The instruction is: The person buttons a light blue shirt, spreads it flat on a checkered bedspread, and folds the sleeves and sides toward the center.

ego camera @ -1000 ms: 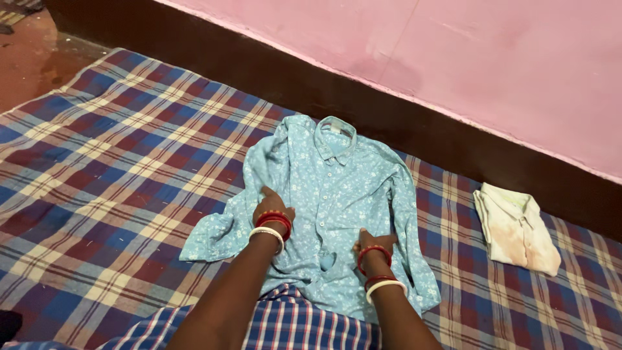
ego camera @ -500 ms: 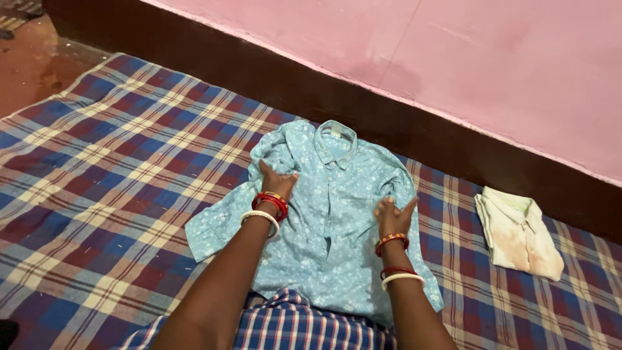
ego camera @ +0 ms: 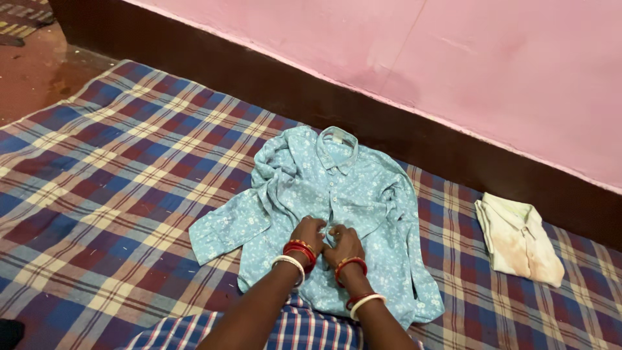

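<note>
Light-blue floral cotton shirt [ego camera: 337, 194] lies face-up on plaid bedspread [ego camera: 116, 168]. Left hand [ego camera: 308, 234] and right hand [ego camera: 343, 243] pinch its front placket mid-chest, fingers closed on cloth. Judgement: align both edges flat, without tugging wrinkles.

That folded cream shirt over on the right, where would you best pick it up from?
Probably by the near long edge of the cream shirt, coming from the person's side with both hands slid under it. It lies flat, folded into a compact rectangle on the checked bedsheet, apart from the blue shirt, so lifting from beneath should keep the folds together.
</note>
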